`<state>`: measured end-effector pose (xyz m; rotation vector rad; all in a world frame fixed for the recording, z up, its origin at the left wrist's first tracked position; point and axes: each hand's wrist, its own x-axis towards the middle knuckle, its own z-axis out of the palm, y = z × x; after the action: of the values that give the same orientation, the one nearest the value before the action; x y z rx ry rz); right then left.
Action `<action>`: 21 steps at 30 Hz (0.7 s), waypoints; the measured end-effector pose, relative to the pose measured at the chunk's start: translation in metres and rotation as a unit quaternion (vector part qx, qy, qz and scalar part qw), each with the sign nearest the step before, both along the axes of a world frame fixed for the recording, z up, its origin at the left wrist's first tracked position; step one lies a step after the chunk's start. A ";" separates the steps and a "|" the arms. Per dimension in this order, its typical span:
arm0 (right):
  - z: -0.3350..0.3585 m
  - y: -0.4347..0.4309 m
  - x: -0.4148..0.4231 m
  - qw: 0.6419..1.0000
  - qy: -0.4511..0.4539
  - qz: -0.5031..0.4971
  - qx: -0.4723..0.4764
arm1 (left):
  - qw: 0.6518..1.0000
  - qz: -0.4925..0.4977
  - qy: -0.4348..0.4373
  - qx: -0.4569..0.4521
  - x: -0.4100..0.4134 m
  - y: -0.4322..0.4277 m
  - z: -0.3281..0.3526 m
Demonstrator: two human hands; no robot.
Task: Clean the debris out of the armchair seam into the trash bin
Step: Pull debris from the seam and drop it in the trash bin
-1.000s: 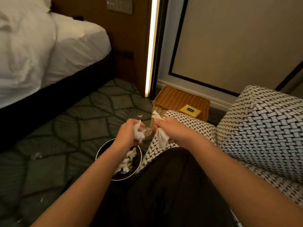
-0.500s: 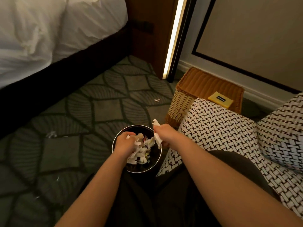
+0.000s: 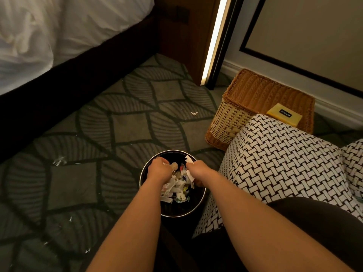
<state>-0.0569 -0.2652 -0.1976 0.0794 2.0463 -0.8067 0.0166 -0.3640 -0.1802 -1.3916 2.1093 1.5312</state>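
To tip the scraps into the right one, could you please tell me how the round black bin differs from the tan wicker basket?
The round black trash bin is open-topped and holds paper scraps; the tan wicker basket is closed on top, bearing a yellow card. The bin is circular, the basket rectangular. Both stand on carpet.

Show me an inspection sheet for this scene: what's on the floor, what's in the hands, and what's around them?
Surface: patterned carpet, dimly lit.
Job's things: black trash bin beside the armchair, holding torn paper debris.
Clutter: small white scraps on the carpet; wicker basket with a yellow card lying on it.
Hands: left hand over the bin, fingers curled, grip unclear; right hand pinches a white paper scrap above the bin.
Cables: nothing seen.
Surroundings: bed with white linen; lit strip by the wall.
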 end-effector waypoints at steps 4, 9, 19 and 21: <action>-0.003 0.003 -0.001 0.999 -0.029 0.033 0.016 | 1.000 -0.027 -0.007 0.006 -0.004 0.000 -0.005; 0.009 0.009 0.003 0.997 -0.066 0.034 -0.015 | 0.997 -0.076 -0.003 -0.012 -0.006 0.003 -0.010; 0.064 0.029 0.000 0.997 -0.002 0.072 -0.026 | 0.992 -0.084 0.088 -0.020 0.008 0.018 0.020; 0.079 0.039 -0.004 0.995 0.024 0.092 -0.017 | 0.990 -0.103 0.095 -0.014 0.010 0.024 0.029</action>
<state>-0.0605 -0.2260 -0.1187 -0.1463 2.0493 -0.7332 0.0261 -0.3398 -0.1513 -1.0322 2.3091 1.6095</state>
